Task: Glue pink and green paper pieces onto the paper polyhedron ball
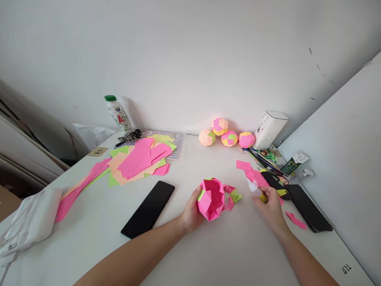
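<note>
Before us lies a broad white table [232, 254], with a heap of pink, green, yellow and peach paper [137, 159] across its far left part. At the near left edge we see a bulky white case [44, 218], its contents hidden. A black phone-like slab [149, 208] lies between it and our left arm, and a flat black case [308, 208] rests at the right, closed as far as we can tell. Against the wall stands a tall white box [269, 129]; its top looks covered, so we cannot tell what it holds. Behind the heap stands a white bottle [119, 115], its green cap on, its contents out of sight.

Our left hand [192, 212] cups a hollow pink paper shell [204, 202] above the middle of the table. Its wide opening faces us, and we see only folded pink walls inside. Our right hand [272, 204] is curled round a small translucent squeeze bottle [254, 190], tilted, its nozzle pointing away from us; we cannot judge how full it is. Just beside the shell lies a loop of folded pink and green paper [235, 196]. Four finished-looking paper balls [219, 126] sit by the wall, one atop the others. Smaller still, a clear jar [305, 174] wears a silvery lid.
</note>
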A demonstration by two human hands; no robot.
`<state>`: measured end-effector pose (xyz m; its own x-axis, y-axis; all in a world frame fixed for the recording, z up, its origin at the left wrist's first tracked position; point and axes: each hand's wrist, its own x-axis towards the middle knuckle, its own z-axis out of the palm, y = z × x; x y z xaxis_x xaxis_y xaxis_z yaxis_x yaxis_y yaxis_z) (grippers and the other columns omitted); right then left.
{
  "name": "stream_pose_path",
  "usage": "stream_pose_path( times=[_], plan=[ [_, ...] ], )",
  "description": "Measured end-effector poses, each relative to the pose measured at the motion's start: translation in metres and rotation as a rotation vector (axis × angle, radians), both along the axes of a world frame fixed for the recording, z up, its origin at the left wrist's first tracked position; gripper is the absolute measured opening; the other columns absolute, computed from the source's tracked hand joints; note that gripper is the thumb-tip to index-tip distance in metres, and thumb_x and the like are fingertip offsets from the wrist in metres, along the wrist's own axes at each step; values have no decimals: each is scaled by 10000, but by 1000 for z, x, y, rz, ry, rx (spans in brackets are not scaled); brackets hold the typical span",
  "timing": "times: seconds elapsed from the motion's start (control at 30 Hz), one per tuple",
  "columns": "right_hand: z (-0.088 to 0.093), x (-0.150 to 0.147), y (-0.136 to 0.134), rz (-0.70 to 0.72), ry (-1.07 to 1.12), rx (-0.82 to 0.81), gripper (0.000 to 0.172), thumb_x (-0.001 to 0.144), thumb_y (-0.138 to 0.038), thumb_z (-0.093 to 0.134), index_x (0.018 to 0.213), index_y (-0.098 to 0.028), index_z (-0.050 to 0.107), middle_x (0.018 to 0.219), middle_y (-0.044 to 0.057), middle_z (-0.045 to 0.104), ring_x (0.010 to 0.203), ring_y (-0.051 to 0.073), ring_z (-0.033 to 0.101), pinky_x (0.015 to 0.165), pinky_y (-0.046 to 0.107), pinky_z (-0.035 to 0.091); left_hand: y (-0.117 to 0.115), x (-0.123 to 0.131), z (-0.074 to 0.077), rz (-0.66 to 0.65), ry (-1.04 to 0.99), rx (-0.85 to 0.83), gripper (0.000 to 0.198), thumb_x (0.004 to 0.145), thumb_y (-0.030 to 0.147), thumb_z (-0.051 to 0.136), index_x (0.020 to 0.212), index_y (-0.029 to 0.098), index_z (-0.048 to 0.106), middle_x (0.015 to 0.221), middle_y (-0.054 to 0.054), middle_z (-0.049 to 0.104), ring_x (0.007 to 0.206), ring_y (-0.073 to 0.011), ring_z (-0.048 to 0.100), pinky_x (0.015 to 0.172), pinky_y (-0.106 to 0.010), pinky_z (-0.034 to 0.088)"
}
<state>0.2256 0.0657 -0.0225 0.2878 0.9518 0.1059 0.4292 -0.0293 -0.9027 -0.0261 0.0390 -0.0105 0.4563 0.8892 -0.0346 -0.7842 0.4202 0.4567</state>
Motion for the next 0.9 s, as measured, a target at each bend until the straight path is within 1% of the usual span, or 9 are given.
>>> stream_pose_path(
  times=[0.13,0.23,0.3,0.43,0.57,0.67,0.73,0.8,0.9],
  plan=[
    [-4,1,2,48,78,35,466,703,-407,633,1101,-210,493,1111,98,578,1020,269,562,895,424,433,-1,1,-3,42,44,26,462,883,520,454,1118,160,622,1054,-107,677,958,-240,633,895,-374,454],
    [-12,1,4,79,123,83,489,695,-422,662,1094,-211,474,1137,112,573,1051,283,559,917,446,428,-2,1,-4,21,47,58,466,885,520,453,1100,150,638,1080,-116,677,1048,-261,609,955,-380,422],
    [-16,1,5,95,155,80,505,680,-408,688,1083,-216,452,1170,127,574,1081,289,560,941,463,418,-2,1,-4,15,50,75,456,882,515,465,1080,146,647,1101,-124,673,1103,-281,587,981,-390,403],
    [-15,-1,5,95,193,67,526,662,-401,702,1068,-225,419,1205,142,583,1113,285,566,968,472,409,-2,1,-5,38,64,77,438,882,502,476,1077,148,643,1158,-127,654,1155,-292,557,998,-396,392],
    [-7,-3,2,-1,118,36,487,659,-380,689,1034,-228,419,1119,110,614,1023,276,604,898,450,462,-2,1,-6,79,83,48,454,875,510,477,1127,157,613,1199,-123,628,1103,-272,580,935,-377,435],
    [-4,-4,0,-55,83,25,418,650,-331,693,955,-233,424,1036,80,623,925,262,620,829,422,496,-2,0,-6,95,88,-24,462,867,528,473,1121,166,608,1119,-111,653,1002,-252,619,873,-368,466],
    [-4,-4,0,-66,83,25,437,638,-314,696,970,-232,424,1019,69,614,904,256,619,817,408,503,-2,0,-6,105,75,-70,467,855,545,479,1096,168,613,1053,-101,667,942,-247,636,858,-380,473],
    [-3,-5,-1,-68,99,29,520,627,-304,691,1061,-224,416,1064,76,591,940,258,610,842,406,497,-2,0,-6,112,61,-93,478,844,558,485,1084,165,612,1016,-99,672,914,-251,643,865,-401,471],
    [5,-6,-5,-89,79,81,630,643,-292,652,1203,-208,376,1209,115,515,1096,287,549,930,437,448,-2,0,-5,116,60,-94,492,844,572,473,1070,159,613,970,-102,680,895,-256,650,879,-421,464]
  ],
)
